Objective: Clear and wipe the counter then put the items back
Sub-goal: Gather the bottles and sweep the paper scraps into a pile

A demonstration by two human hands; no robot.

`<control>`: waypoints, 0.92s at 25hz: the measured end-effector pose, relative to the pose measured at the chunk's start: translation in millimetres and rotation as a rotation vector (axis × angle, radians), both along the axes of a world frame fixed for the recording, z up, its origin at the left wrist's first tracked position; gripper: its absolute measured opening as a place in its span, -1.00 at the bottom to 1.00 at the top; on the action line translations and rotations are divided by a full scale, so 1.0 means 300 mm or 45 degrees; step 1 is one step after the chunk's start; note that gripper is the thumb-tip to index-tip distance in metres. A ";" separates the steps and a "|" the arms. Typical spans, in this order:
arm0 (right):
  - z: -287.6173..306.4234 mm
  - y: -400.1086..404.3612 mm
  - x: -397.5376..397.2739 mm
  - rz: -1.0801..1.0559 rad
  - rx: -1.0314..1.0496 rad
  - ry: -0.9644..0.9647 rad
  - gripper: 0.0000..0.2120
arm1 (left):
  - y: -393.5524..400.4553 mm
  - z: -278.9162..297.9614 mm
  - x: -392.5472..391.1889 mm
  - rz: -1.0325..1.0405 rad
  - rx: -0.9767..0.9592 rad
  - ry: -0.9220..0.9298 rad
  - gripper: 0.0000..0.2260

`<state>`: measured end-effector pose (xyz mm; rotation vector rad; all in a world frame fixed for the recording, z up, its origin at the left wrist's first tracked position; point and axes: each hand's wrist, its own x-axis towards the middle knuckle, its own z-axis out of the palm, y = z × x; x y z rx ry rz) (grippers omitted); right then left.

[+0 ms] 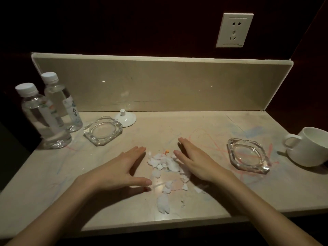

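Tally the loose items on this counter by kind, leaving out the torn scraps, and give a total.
Water bottles: 2
Glass ashtrays: 2
White lid: 1
White cup: 1
Total: 6

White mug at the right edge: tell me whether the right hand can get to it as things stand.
Probably yes. The right hand lies flat beside the torn paper scraps. Only the right glass ashtray sits between it and the white mug, and it is low enough to pass over.
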<state>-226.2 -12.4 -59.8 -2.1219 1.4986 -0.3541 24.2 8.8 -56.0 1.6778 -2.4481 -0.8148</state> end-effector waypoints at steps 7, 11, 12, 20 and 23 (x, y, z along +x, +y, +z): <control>-0.007 0.113 0.084 0.351 0.044 -0.004 -0.39 | 0.120 0.013 -0.050 0.003 0.037 0.106 -0.01; 0.021 0.101 -0.010 0.374 0.120 -0.005 -0.20 | 0.146 0.013 -0.081 -0.018 0.038 0.103 0.03; 0.029 0.099 -0.050 0.369 0.112 0.046 -0.14 | 0.149 0.010 -0.082 -0.008 0.021 0.082 0.04; -0.032 0.155 -0.152 0.422 -0.019 0.632 -0.13 | 0.106 -0.031 -0.140 0.023 -0.107 0.070 -0.04; -0.057 0.129 -0.061 0.375 -0.068 0.586 -0.20 | 0.059 -0.047 -0.152 0.025 -0.175 0.106 -0.12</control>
